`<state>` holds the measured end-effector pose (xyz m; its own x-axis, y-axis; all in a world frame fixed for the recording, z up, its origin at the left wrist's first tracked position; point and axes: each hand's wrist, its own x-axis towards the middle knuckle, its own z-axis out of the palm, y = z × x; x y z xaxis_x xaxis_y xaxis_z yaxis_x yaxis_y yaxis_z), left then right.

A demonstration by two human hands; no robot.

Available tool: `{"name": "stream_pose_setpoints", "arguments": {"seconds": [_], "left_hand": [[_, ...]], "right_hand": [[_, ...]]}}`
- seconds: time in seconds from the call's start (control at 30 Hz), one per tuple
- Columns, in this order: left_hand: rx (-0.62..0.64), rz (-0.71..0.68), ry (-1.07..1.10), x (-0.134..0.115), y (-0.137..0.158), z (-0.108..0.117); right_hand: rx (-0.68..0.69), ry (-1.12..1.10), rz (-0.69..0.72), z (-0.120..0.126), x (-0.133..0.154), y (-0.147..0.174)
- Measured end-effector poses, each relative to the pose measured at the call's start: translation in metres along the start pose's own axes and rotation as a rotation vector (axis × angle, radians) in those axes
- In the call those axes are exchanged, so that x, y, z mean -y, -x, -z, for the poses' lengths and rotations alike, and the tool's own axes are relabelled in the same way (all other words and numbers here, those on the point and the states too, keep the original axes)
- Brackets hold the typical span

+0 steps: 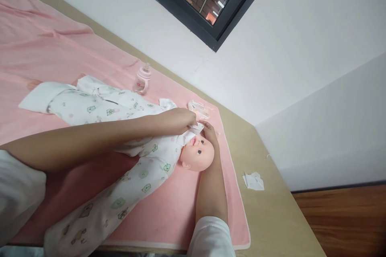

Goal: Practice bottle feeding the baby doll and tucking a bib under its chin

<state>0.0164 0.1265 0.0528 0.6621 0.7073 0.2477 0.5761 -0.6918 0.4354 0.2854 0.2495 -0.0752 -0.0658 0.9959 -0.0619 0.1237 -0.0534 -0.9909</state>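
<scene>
A baby doll (pixel 205 154) lies on its back, bald head toward the right, in a white outfit printed with small animals (pixel 146 188). My left hand (pixel 180 121) reaches across its chest and is closed on a thin white cloth (pixel 196 129) at the doll's mouth and chin. Whether this cloth is a loose wipe or part of the collar, I cannot tell. My right hand (pixel 208 131) is beside the far side of the doll's head, its bent fingers at the cloth's edge. My left hand and forearm hide part of the doll's upper body.
A pink-handled baby bottle (pixel 141 79) stands on the pink blanket (pixel 177 204) behind the doll. Near the head lies a small clear packet (pixel 198 109). A crumpled white tissue (pixel 253 181) rests on the tan tabletop (pixel 271 217). The white wall (pixel 181 56) borders the far edge.
</scene>
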Motion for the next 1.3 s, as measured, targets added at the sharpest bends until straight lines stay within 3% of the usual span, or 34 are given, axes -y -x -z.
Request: {"name": "stream_pose_setpoints", "arguments": {"seconds": [0.37,0.7,1.3], "left_hand": [[0.029,-0.069,0.106,-0.003,0.004,0.002],[0.109,-0.048,0.013,-0.014,0.006,0.004],[0.046,-0.077,0.065,-0.004,0.003,0.002]], "right_hand": [[-0.007,-0.029,-0.011,-0.004,0.006,0.003],[-0.014,0.013,-0.028,-0.006,0.012,0.008],[-0.018,0.027,0.006,-0.004,0.007,0.006]]}}
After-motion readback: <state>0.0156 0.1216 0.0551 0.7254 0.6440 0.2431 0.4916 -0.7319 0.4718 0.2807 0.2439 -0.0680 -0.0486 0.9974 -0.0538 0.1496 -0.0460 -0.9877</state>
